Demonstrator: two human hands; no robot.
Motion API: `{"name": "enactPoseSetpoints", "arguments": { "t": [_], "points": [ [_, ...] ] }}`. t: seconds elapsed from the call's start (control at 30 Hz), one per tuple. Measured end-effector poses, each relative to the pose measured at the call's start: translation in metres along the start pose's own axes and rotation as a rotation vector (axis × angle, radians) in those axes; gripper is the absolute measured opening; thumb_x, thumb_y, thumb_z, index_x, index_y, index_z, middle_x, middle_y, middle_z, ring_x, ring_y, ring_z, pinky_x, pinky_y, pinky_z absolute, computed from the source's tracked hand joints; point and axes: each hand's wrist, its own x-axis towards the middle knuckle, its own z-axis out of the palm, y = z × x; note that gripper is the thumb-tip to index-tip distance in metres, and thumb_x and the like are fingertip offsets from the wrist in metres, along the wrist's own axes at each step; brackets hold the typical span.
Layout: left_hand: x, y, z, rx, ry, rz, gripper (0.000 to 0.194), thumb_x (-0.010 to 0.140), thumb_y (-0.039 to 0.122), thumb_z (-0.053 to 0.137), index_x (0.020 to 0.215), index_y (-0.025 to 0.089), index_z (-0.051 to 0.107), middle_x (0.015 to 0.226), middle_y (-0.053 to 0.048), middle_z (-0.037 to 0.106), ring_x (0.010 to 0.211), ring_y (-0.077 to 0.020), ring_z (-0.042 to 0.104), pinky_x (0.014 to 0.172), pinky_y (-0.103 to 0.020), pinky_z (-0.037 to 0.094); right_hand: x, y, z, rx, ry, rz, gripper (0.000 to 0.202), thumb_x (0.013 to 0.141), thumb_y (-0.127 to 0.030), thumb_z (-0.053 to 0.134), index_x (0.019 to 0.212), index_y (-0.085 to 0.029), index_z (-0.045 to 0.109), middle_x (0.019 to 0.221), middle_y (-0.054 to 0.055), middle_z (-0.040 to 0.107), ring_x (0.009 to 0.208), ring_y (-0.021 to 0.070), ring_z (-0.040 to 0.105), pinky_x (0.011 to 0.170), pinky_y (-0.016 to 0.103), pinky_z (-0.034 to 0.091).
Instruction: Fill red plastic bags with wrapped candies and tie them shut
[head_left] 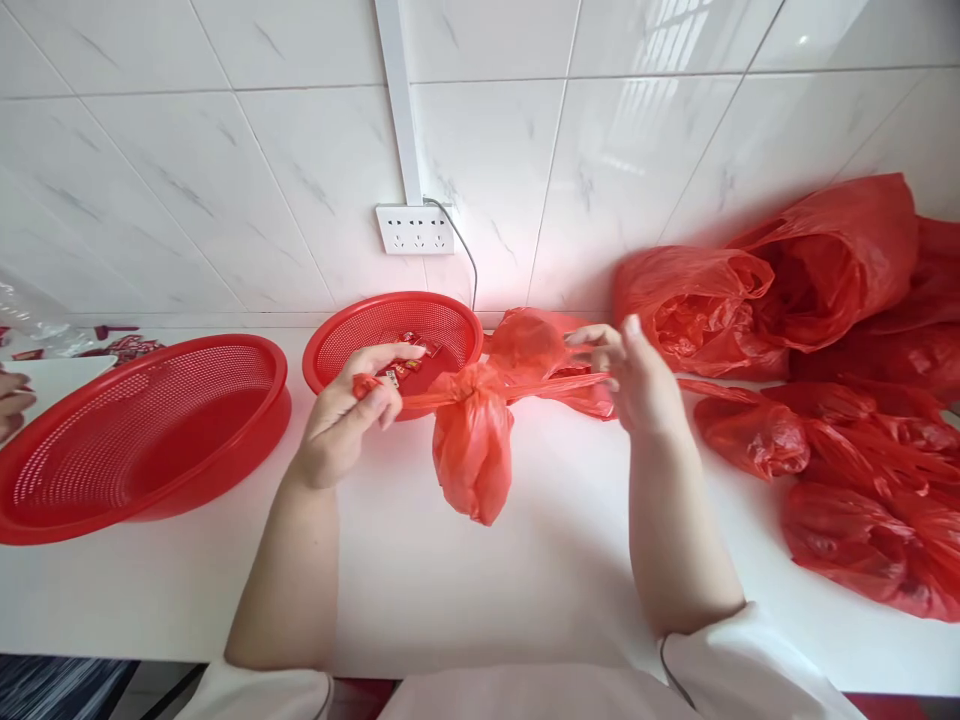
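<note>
A small red plastic bag (474,455) hangs above the table between my two hands, its body filled out and its neck gathered tight. My left hand (345,415) is closed around one of its handles, with a bit of red plastic poking out by the thumb. The other handle stretches to my right hand (622,375), whose fingers are closed on it while the thumb points up. Both handles are drawn out sideways. Just behind my left hand stands a red round basket (337,345) with several small wrapped packets (409,368) in it.
A larger red basket (202,470) stands at the left. Another person's hand (13,402) shows at the left edge. Red plastic bags (750,435) are piled on the right, with more behind the held bag. A power strip (415,230) is on the tiled wall.
</note>
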Motion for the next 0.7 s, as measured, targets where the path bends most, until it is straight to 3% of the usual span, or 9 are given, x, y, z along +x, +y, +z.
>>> {"name": "enactPoseSetpoints", "arguments": {
  "t": [0.1,0.2,0.3,0.43,0.53,0.6,0.67,0.7],
  "points": [
    [0.002,-0.005,-0.009,0.013,-0.039,-0.022,0.039,0.087,0.047,0.052,0.057,0.021,0.055,0.094,-0.010,0.066,0.097,-0.0256,0.058,0.104,-0.044,0.036,0.001,-0.001,-0.022,-0.147,0.225,-0.094,0.056,0.090,-0.065,0.033,0.057,-0.023,0.050,0.068,0.005,0.058,0.080,0.0214,0.063,0.067,0.034,0.050],
    [0.005,-0.012,-0.006,0.013,-0.151,-0.099,0.040,0.088,0.044,0.050,0.054,0.021,0.052,0.103,-0.011,0.066,0.111,-0.0280,0.053,0.104,-0.044,0.036,-0.003,-0.002,-0.027,-0.191,0.327,-0.181,0.055,0.090,-0.057,0.044,0.049,-0.022,0.044,0.061,0.003,0.052,0.073,0.0196,0.062,0.069,0.034,0.048],
    [0.006,-0.016,0.005,0.071,-0.256,-0.136,0.041,0.091,0.041,0.045,0.057,0.020,0.054,0.110,-0.010,0.065,0.119,-0.0275,0.050,0.105,-0.042,0.036,-0.007,-0.005,-0.024,-0.286,0.320,-0.261,0.055,0.088,-0.051,0.054,0.044,-0.020,0.038,0.062,0.002,0.052,0.072,0.0191,0.062,0.068,0.033,0.047],
    [0.007,-0.013,0.020,0.183,-0.400,-0.197,0.034,0.092,0.037,0.045,0.070,0.020,0.064,0.113,-0.007,0.065,0.112,-0.0234,0.056,0.095,-0.035,0.044,-0.011,-0.012,-0.021,-0.510,0.253,-0.275,0.046,0.088,-0.047,0.055,0.051,-0.021,0.050,0.066,0.003,0.058,0.068,0.0182,0.060,0.066,0.032,0.046],
    [0.007,-0.008,0.029,0.235,-0.445,-0.262,0.025,0.089,0.038,0.049,0.090,0.022,0.067,0.112,-0.006,0.065,0.106,-0.0219,0.059,0.087,-0.032,0.049,-0.012,-0.011,-0.007,-0.590,0.149,-0.283,0.032,0.090,-0.047,0.052,0.071,-0.022,0.059,0.073,0.003,0.063,0.071,0.0186,0.060,0.069,0.032,0.047],
    [0.006,-0.007,0.033,0.265,-0.452,-0.265,0.024,0.088,0.039,0.051,0.098,0.023,0.065,0.110,-0.006,0.066,0.104,-0.0217,0.060,0.088,-0.033,0.049,-0.014,-0.002,0.011,-0.640,-0.025,-0.278,0.029,0.090,-0.049,0.051,0.085,-0.022,0.061,0.085,0.005,0.066,0.081,0.0203,0.062,0.074,0.034,0.048],
    [0.006,-0.006,0.035,0.289,-0.465,-0.248,0.024,0.088,0.040,0.051,0.100,0.023,0.064,0.109,-0.005,0.066,0.105,-0.0218,0.059,0.091,-0.035,0.047,-0.020,0.015,0.034,-0.724,-0.263,-0.253,0.038,0.085,-0.055,0.056,0.105,-0.023,0.061,0.108,0.009,0.065,0.101,0.0255,0.060,0.086,0.039,0.047],
    [0.006,-0.006,0.035,0.300,-0.467,-0.240,0.024,0.088,0.040,0.051,0.100,0.024,0.064,0.109,-0.004,0.066,0.104,-0.0217,0.059,0.092,-0.035,0.047,-0.024,0.026,0.045,-0.773,-0.369,-0.229,0.055,0.077,-0.059,0.062,0.119,-0.024,0.056,0.124,0.012,0.059,0.113,0.0298,0.055,0.091,0.043,0.044]
  ]
}}
